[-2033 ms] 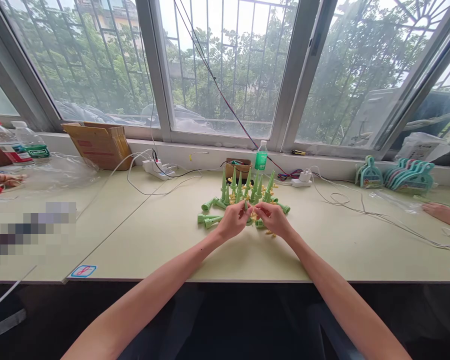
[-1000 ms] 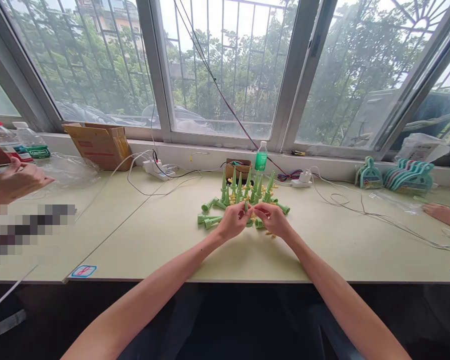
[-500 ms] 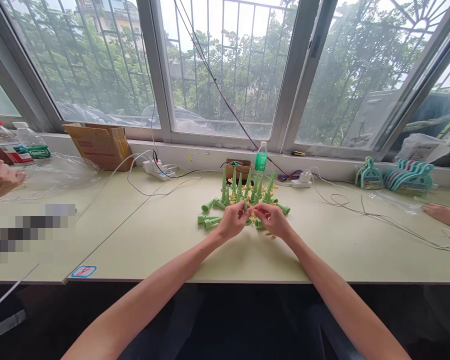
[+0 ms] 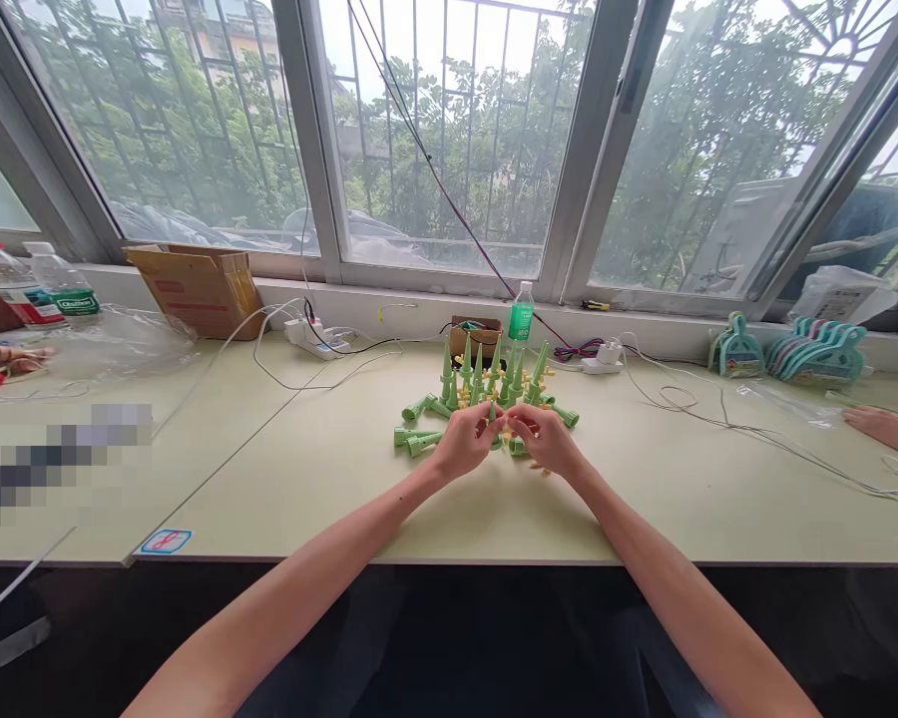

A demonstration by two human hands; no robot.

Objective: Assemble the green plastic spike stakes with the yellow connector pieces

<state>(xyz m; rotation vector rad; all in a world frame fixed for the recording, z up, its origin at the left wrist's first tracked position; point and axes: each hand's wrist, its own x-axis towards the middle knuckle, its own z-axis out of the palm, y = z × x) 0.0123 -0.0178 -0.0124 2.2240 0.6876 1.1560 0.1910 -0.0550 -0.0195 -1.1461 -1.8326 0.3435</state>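
My left hand (image 4: 465, 439) pinches a green plastic watering spike (image 4: 493, 411), its tip pointing up between thumb and fingers. Close against it, my right hand (image 4: 543, 437) is closed on a small yellow valve piece (image 4: 506, 423) at the spike's side; the fingers hide most of it. Behind the hands, several green spikes (image 4: 447, 371) stand upright, with small yellow pieces (image 4: 549, 373) among them. More green spikes lie on their sides, some left of my left hand (image 4: 422, 442) and others to the right (image 4: 565, 413).
A green-labelled bottle (image 4: 522, 314) and small brown box (image 4: 477, 337) stand behind the spikes. Power strips (image 4: 318, 339) and white cables cross the table (image 4: 306, 489). Teal hangers (image 4: 815, 351) and another person's hand (image 4: 884, 429) are at right; a cardboard box (image 4: 199, 289) stands left.
Another person's hand at the far left has gone from view, uncovering red and tan items there. My two hands stay almost in place, with only a slight finger shift at the spike.
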